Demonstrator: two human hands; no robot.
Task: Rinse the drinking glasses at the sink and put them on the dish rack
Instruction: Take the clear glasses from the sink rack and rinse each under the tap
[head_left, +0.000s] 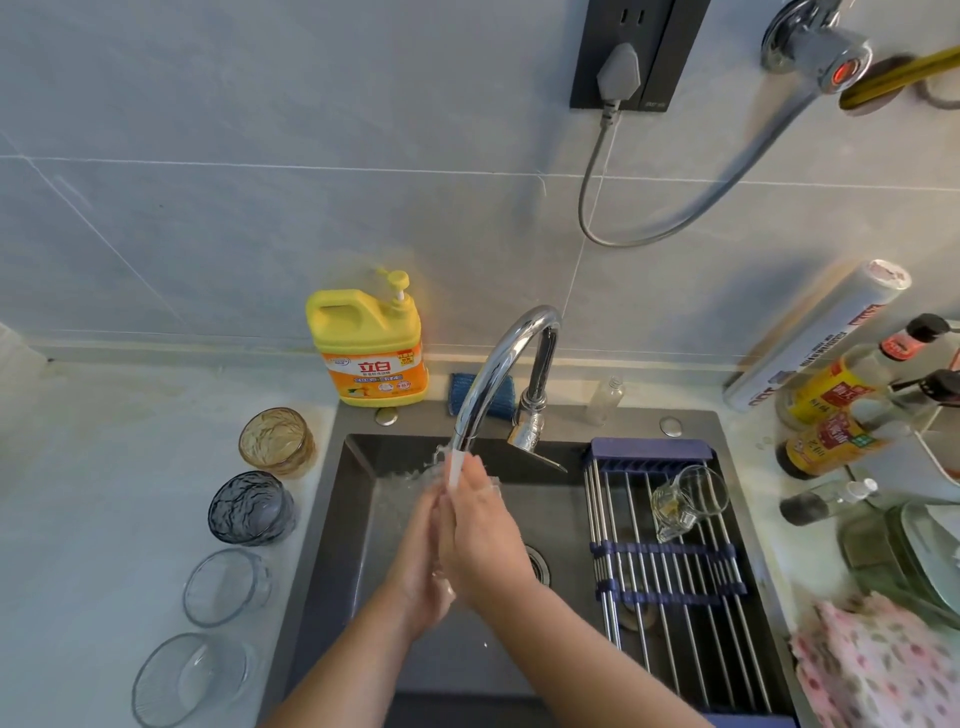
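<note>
Running from the faucet (498, 374), water falls on two hands pressed together mid-frame. The left hand (415, 566) and right hand (483, 530) sandwich one wet glass (492, 482), with only its clear rim peeking past the fingertips; whether the fingers curl round it I cannot tell. Four glasses stand in a column down the left of the frame on the pale counter (104, 467): an amber glass (278, 441), a grey glass (252, 509) and two clear glasses (226, 587). One tumbler (685, 499) lies on its side on the dish rack (670, 577), which spans the right part of the dark sink (353, 519). Grey wall tiles rise behind. One yellow detergent bottle (369, 353) and a blue sponge (480, 395) sit at the sink's back edge. Two labelled sauce bottles (831, 441) and a pink cloth (872, 670) crowd the right.
</note>
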